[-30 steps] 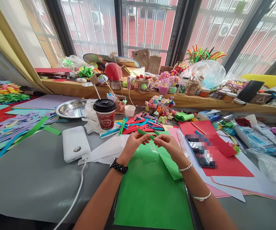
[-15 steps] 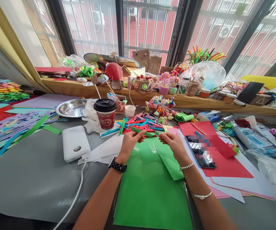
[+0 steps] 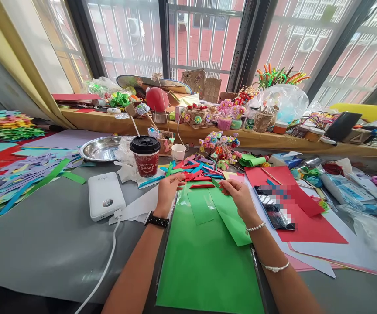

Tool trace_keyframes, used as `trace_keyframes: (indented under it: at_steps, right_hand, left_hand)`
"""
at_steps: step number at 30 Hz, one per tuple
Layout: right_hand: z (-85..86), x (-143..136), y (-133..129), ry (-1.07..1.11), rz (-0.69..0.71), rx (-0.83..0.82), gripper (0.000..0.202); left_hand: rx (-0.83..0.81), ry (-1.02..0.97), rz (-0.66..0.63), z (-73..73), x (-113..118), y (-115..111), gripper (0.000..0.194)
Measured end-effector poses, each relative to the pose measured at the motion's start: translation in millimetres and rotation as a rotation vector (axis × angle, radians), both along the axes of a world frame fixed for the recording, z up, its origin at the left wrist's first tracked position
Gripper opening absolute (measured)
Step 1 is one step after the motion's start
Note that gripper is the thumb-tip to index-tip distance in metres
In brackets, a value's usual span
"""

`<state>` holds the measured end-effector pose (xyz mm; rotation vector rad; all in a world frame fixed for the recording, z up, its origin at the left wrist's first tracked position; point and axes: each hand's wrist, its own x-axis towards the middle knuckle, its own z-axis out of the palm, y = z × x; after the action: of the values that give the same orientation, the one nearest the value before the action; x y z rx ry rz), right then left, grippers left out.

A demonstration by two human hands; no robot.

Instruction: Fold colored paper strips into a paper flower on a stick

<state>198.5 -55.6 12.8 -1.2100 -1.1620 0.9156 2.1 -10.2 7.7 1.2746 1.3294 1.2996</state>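
My left hand is beside the heap of folded paper strips; its fingertips are near the heap's front left, and what they hold, if anything, is too small to tell. My right hand pinches a small green paper piece between thumb and fingers. Below both hands lies a large green sheet with a clear cover, topped by a small green rectangle and a larger green piece. A red folded strip rests between the hands.
A lidded cup and a paper cup stand behind my left hand. The white power bank with its cable lies left, a metal dish behind it. A phone lies on red paper at right.
My left hand has moved left, away from my right hand, and the green strip at its fingertips no longer shows there. My right hand has shifted slightly; its green piece remains.
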Motion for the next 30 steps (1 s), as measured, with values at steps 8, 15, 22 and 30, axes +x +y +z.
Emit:
trace_keyframes:
  at_steps: [8, 15, 22, 30]
  right_hand:
    - [-3.2, 0.2, 1.6, -0.06, 0.066, 0.006, 0.026]
    - [-5.0, -2.2, 2.2, -0.106, 0.126, -0.02, 0.026]
    - [-7.4, -3.6, 2.8, -0.214, 0.132, -0.033, 0.03]
    - [1.1, -6.2, -3.8, -0.236, 0.332, 0.014, 0.036]
  left_hand:
    - [0.104, 0.565, -0.338, -6.5, 11.1, -9.5, 0.041]
    - [0.142, 0.857, -0.356, -12.8, 15.4, -13.6, 0.069]
    - [0.13, 0.824, -0.393, -9.5, 14.2, -12.7, 0.034]
    - [0.172, 0.323, -0.293, 15.7, 15.9, -23.2, 0.031]
